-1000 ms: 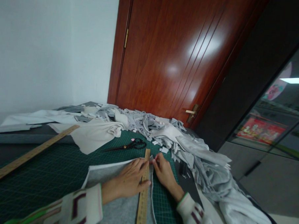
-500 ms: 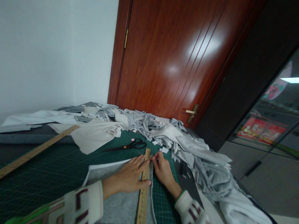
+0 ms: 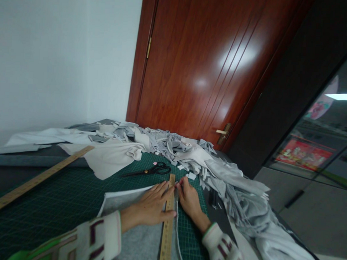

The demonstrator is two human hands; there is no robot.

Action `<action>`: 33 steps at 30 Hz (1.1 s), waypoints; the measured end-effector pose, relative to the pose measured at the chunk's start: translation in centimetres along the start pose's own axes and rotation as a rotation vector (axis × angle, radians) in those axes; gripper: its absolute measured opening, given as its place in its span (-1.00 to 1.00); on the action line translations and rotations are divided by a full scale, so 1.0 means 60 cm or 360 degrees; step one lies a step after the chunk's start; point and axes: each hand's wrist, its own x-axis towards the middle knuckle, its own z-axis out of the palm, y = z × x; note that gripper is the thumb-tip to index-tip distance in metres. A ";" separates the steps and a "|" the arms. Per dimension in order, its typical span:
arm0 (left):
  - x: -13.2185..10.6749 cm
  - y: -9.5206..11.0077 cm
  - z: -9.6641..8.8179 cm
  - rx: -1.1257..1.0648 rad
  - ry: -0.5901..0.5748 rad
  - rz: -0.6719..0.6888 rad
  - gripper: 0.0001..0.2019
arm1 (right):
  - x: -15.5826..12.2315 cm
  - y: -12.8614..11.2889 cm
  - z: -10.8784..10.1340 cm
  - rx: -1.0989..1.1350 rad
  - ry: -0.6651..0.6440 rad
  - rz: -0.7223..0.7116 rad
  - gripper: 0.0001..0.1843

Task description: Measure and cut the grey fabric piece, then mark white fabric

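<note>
1. The grey cloth (image 3: 139, 243) lies on the green cutting mat (image 3: 69, 206), directly in front of the person; its pale edges show along the far and right sides, and its near part runs out of view.
2. A wooden ruler (image 3: 166, 237) rests lengthwise on the cloth, near and roughly along its right edge, with its far end reaching past the cloth onto the mat.
3. The left hand (image 3: 154, 206) lies palm down with fingers extended, spanning cloth and ruler; it presses flat and grips nothing.
4. The right hand (image 3: 190, 197) is bent beside the ruler's far part, thumb and fingertips drawn together in a pinch on the cloth's far right corner. Exactly how much fabric sits between them is too small to tell.
5. Black scissors (image 3: 159, 168) lie on the mat beyond the hands, their blades pointing left, with a small pink piece (image 3: 155, 163) beside them.
6. Small white scraps (image 3: 191, 176) lie just past the right hand.
7. To the left, a second ruler (image 3: 41, 180) slants across the mat, its far end over a cream cloth (image 3: 109, 161).
8. A heap of grey and white offcuts (image 3: 173, 141) stretches along the back and right of the table, before a reddish-brown door (image 3: 193, 69).
</note>
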 end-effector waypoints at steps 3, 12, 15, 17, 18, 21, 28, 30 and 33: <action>0.000 0.000 0.001 -0.0011 0.0010 0.0004 -0.18 | -0.001 0.001 0.002 -0.0008 0.0002 -0.0010 -0.86; -0.004 0.000 0.010 -0.0052 0.0118 -0.0008 -0.23 | -0.005 0.005 -0.003 0.0082 0.0007 -0.0067 -0.88; -0.009 0.010 0.012 -0.0075 0.0206 -0.0035 -0.28 | -0.004 0.005 -0.005 0.0157 0.0018 -0.0098 -0.88; -0.012 0.018 0.014 -0.0094 0.0269 -0.0061 -0.32 | -0.004 0.004 -0.005 0.0193 0.0005 -0.0110 -0.88; -0.013 0.021 0.015 -0.0104 0.0296 -0.0077 -0.33 | -0.005 0.004 -0.005 0.0207 -0.0005 -0.0116 -0.88; -0.012 0.027 0.020 -0.0126 0.0364 -0.0128 -0.34 | -0.007 0.003 -0.004 0.0231 -0.0034 -0.0126 -0.89; -0.012 0.026 0.025 -0.0120 0.0454 -0.0137 -0.36 | -0.003 0.002 0.000 0.0204 -0.0033 -0.0107 -0.91; -0.012 0.025 0.025 -0.0109 0.0456 -0.0130 -0.36 | -0.001 0.003 0.000 0.0206 -0.0037 -0.0108 -0.90; -0.010 0.020 0.026 -0.0083 0.0415 -0.0113 -0.34 | 0.001 0.005 0.001 0.0222 -0.0044 -0.0100 -0.91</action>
